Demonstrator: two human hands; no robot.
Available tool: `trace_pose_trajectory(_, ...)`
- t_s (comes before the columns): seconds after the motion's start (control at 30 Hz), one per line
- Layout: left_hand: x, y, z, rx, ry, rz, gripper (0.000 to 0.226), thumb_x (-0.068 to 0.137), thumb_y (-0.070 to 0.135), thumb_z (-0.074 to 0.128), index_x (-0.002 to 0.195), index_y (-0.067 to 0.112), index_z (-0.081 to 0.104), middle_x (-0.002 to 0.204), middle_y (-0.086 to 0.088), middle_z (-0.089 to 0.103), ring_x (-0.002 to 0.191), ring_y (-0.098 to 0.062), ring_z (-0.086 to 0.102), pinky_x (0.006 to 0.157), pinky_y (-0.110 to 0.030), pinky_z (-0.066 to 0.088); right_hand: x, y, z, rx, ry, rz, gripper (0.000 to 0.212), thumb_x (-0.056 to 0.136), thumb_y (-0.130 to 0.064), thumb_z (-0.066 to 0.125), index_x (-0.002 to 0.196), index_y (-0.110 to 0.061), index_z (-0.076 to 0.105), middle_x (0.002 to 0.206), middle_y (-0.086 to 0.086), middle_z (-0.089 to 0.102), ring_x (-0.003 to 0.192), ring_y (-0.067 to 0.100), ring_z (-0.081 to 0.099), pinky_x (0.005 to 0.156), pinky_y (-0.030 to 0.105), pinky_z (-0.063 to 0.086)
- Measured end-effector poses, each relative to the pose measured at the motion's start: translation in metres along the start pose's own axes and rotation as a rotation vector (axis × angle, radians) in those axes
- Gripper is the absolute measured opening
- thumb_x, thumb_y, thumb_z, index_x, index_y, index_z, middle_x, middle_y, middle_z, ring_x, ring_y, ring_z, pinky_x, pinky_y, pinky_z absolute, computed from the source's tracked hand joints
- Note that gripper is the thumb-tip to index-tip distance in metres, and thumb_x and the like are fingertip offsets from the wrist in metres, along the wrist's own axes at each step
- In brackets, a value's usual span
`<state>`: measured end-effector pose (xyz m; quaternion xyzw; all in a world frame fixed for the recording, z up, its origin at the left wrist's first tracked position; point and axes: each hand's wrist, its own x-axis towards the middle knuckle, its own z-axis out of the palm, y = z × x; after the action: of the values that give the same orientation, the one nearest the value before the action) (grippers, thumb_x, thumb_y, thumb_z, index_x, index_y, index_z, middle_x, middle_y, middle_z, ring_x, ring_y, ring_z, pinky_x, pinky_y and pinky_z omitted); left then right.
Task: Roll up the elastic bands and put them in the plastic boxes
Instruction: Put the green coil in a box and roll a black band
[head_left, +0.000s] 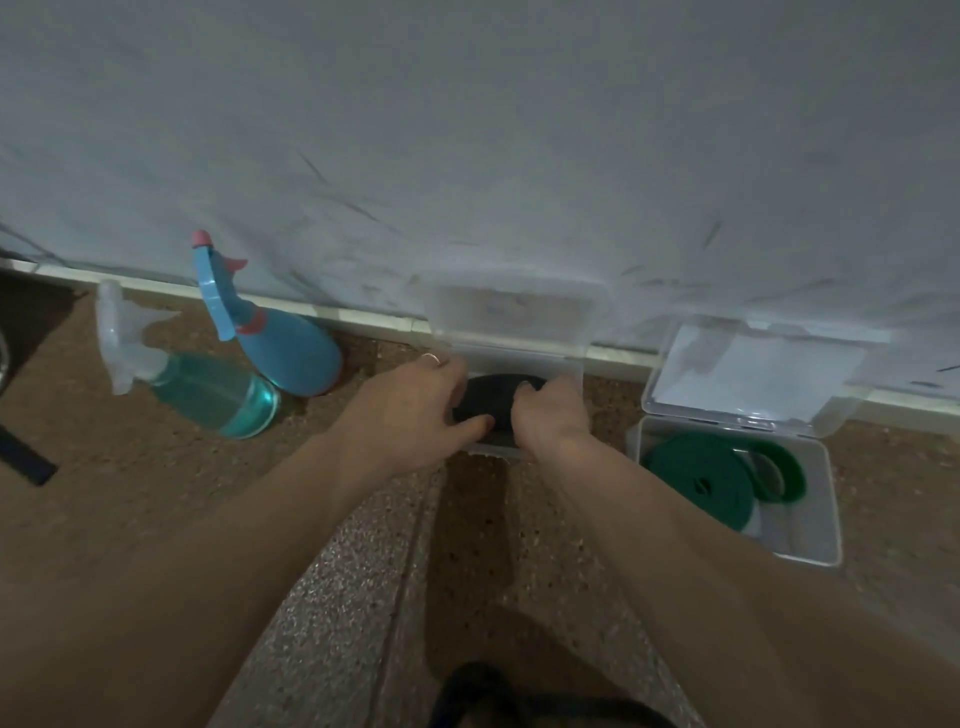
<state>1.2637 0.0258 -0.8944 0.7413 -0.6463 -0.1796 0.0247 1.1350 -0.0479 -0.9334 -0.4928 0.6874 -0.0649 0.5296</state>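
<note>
Pressing a rolled black elastic band (491, 397) down into the middle clear plastic box (569, 364), we have both hands on it so the coil cannot spring loose before it settles. Our left hand (415, 400) cups the roll's left side, fingers curled over its top and the thumb reaching along its near edge; a ring shows on one finger. Our right hand (550, 410) grips the right side with its fingers bent over the coil. The roll sits partly inside the box, probably not yet flat on the bottom, though the hands hide that. The box's hinged lid (511, 306) stands open against the pale grey wall (467, 130), which keeps the opening free.

To the right stands a second clear plastic box (826, 499), lid back too, already holding a rolled green elastic band (701, 480). We count two boxes and two rolled bands in them. A dark loop (493, 680) lies on the speckled brown floor (156, 493) near the bottom edge, possibly a third band waiting. Left of our hands lie two spray bottles: a clear spray bottle with teal liquid (208, 389) and an opaque blue spray bottle with pink trim (280, 343).
</note>
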Motion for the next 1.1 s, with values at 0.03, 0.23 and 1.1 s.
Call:
trace_pose_trajectory(0.03,0.002,0.003,0.001,0.071,-0.016,0.007,0.035,0.089,0.058,0.06,0.085,0.027,0.045,0.086,0.005,0.053,0.083,-0.02,0.057,0.065,-0.034,0.045,0.001,0.0,-0.001,0.0,0.007,-0.001,0.039,0.108,-0.026,0.046,0.137,0.0,0.049,0.126,0.019,0.064,0.115,0.035,0.064,0.08,0.032,0.043)
trace_pose_trajectory(0.23,0.016,0.007,-0.008,0.312,-0.235,0.12,0.032,0.098,0.056,0.049,0.09,0.025,0.048,0.093,-0.001,0.064,0.081,-0.021,0.059,0.069,-0.035,0.05,0.0,0.0,-0.004,0.016,0.001,-0.002,0.04,0.107,-0.024,0.049,0.141,-0.004,0.043,0.133,0.022,0.06,0.12,0.039,0.061,0.101,0.045,0.052)
trace_pose_trajectory(1.1,0.039,0.02,-0.006,0.68,-0.474,0.331,0.039,0.106,0.04,0.042,0.134,0.012,0.046,0.112,-0.009,0.064,0.098,-0.028,0.067,0.066,-0.035,0.044,-0.001,-0.02,-0.021,-0.657,-0.206,-0.114,0.027,0.106,-0.023,0.044,0.111,-0.003,0.062,0.094,0.014,0.064,0.089,0.027,0.065,0.081,0.034,0.052)
